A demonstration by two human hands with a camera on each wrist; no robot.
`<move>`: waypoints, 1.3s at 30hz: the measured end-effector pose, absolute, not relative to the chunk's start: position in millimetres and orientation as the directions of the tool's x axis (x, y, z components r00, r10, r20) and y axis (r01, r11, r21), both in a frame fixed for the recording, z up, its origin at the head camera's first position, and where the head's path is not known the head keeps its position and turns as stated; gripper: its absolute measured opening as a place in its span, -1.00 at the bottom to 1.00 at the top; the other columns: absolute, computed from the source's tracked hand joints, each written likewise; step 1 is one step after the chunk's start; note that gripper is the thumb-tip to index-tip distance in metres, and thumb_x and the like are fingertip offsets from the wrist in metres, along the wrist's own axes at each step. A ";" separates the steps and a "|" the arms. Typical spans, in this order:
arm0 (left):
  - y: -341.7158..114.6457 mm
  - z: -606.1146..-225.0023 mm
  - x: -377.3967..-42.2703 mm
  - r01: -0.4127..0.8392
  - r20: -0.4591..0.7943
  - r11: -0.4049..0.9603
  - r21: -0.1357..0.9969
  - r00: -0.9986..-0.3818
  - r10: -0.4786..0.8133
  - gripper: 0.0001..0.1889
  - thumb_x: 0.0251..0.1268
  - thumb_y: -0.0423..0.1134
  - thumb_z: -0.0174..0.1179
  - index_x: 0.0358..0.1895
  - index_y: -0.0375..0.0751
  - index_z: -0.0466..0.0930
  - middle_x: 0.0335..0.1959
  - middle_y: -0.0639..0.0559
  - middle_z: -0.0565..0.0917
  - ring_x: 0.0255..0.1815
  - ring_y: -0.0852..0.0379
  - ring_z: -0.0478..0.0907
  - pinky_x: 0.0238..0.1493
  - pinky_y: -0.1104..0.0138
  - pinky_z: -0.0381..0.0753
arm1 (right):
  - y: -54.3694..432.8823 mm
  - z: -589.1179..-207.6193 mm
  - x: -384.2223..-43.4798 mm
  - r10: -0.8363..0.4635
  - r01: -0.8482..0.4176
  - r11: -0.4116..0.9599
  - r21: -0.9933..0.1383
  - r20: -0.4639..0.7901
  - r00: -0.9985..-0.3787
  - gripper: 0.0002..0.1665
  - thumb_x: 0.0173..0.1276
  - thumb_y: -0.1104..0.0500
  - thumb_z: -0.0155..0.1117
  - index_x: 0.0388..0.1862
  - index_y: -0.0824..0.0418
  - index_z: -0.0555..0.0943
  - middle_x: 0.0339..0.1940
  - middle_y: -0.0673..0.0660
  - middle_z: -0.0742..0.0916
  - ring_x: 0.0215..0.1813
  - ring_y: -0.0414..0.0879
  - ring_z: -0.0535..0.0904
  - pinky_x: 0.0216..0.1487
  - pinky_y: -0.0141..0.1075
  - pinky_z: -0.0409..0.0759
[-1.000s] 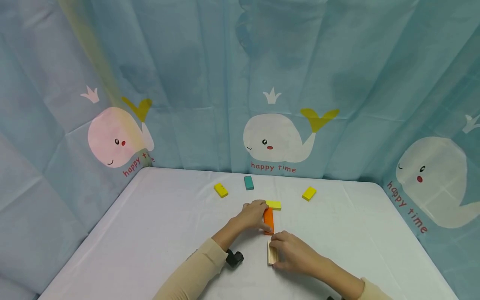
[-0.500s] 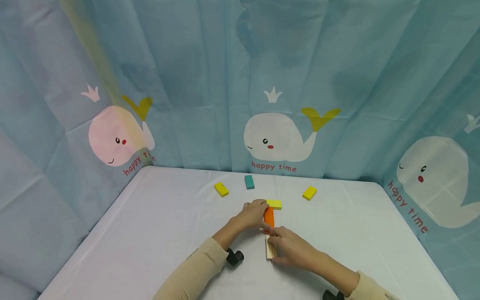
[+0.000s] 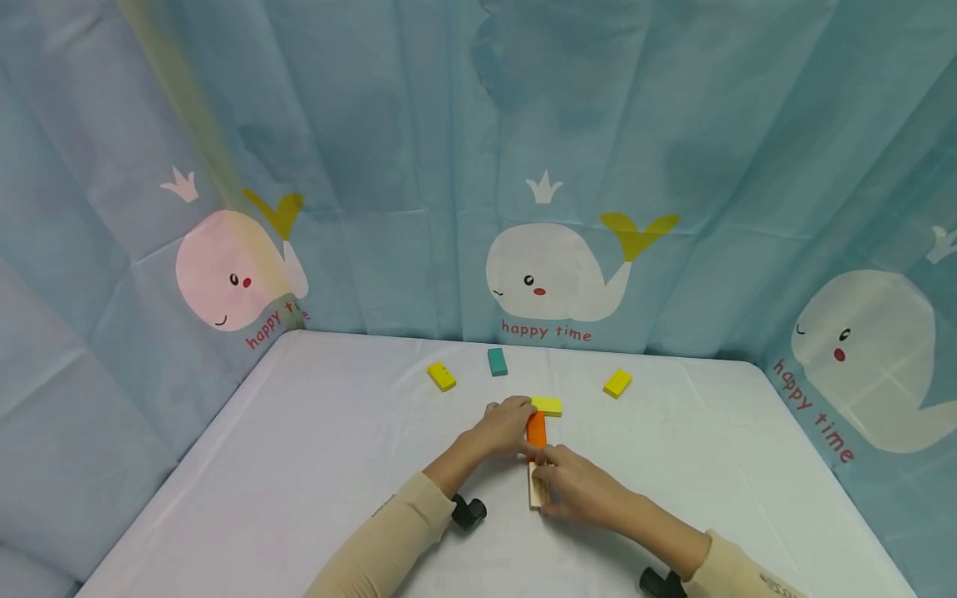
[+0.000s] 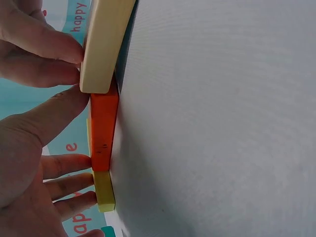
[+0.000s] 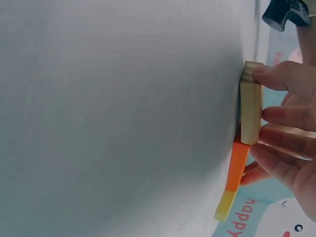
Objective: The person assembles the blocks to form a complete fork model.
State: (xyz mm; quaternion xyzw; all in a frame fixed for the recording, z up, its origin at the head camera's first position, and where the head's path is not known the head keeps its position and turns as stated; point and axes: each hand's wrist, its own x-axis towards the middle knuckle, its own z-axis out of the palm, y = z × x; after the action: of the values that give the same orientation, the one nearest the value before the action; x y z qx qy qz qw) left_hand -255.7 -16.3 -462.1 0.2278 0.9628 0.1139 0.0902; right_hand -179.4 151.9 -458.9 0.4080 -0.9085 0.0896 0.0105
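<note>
A plain wooden block point(image 3: 534, 492) lies lengthwise at the near end of an orange block point(image 3: 536, 428). A yellow block point(image 3: 549, 406) sits crosswise at the orange one's far end, so the three form a row. My right hand point(image 3: 586, 490) grips the wooden block, its thumb point(image 5: 269, 75) on the near end and fingertips along the upper side. With fingers spread and fairly straight, my left hand point(image 3: 501, 428) rests on the row: its thumb point(image 4: 61, 111) is by the orange-wood joint, other fingertips around the orange-yellow joint. Both hands' fingertips are close together at the wooden block's far end.
Behind the row on the white table point(image 3: 314, 465) lie a yellow block point(image 3: 442, 376), a teal block point(image 3: 497, 362) and another yellow block point(image 3: 617, 383). A whale-print curtain point(image 3: 389, 249) rises at the table's back and sides. Black wrist cameras point(image 3: 469, 513) hang beneath the sleeves.
My right hand has slid the wooden block away from me and slightly left, up to the near end of the orange block. The left hand has stayed in place.
</note>
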 end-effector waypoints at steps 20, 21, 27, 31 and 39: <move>-15.7 -463.4 -255.6 0.418 -0.115 0.870 0.262 -0.881 0.458 -0.20 0.01 0.17 0.43 0.30 -0.15 0.45 0.40 -0.04 0.42 0.42 0.05 0.33 0.30 0.04 0.39 | 154.8 -464.1 -181.7 -0.738 -0.742 0.658 -0.125 0.090 -0.669 -0.56 0.13 -0.03 0.50 -0.10 0.21 0.72 -0.12 0.02 0.63 -0.08 -0.19 0.52 -0.06 -0.42 0.60; -15.9 -463.7 -255.7 0.417 -0.113 0.870 0.263 -0.882 0.457 -0.21 0.00 0.16 0.44 0.30 -0.15 0.45 0.39 -0.04 0.42 0.41 0.05 0.33 0.30 0.04 0.39 | 155.1 -463.8 -181.6 -0.738 -0.742 0.659 -0.124 0.088 -0.669 -0.55 0.13 -0.03 0.49 -0.09 0.21 0.72 -0.12 0.02 0.63 -0.07 -0.19 0.53 -0.05 -0.41 0.61; -16.1 -464.2 -256.4 0.414 -0.106 0.869 0.271 -0.884 0.455 -0.20 -0.01 0.16 0.45 0.29 -0.15 0.46 0.38 -0.04 0.43 0.41 0.05 0.34 0.30 0.04 0.39 | 157.4 -462.0 -180.6 -0.747 -0.753 0.647 -0.118 0.103 -0.657 -0.56 0.13 -0.03 0.49 -0.09 0.21 0.72 -0.08 0.04 0.65 0.00 -0.13 0.57 0.02 -0.34 0.63; -15.7 -464.2 -256.5 0.417 -0.106 0.867 0.272 -0.883 0.458 -0.20 -0.01 0.18 0.44 0.30 -0.15 0.45 0.39 -0.04 0.43 0.41 0.05 0.33 0.30 0.04 0.38 | 158.9 -461.3 -180.5 -0.746 -0.757 0.641 -0.127 0.126 -0.654 -0.59 0.12 -0.01 0.50 -0.13 0.20 0.72 -0.10 0.03 0.65 -0.06 -0.17 0.56 -0.04 -0.39 0.62; -15.5 -463.7 -256.1 0.417 -0.114 0.872 0.255 -0.883 0.456 -0.15 -0.04 0.22 0.44 0.31 -0.16 0.44 0.40 -0.04 0.41 0.42 0.04 0.32 0.31 0.01 0.36 | 160.4 -461.3 -181.0 -0.748 -0.756 0.640 -0.140 0.113 -0.654 -0.60 0.13 -0.01 0.50 -0.13 0.18 0.72 -0.14 0.00 0.64 -0.13 -0.24 0.51 -0.14 -0.45 0.59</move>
State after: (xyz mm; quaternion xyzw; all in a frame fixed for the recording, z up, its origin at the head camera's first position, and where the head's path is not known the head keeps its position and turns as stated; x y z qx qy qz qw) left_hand -256.1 -15.5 -463.7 0.2264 0.9638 0.1121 0.0857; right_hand -181.0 160.4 -461.3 0.4151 -0.9053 0.0875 0.0224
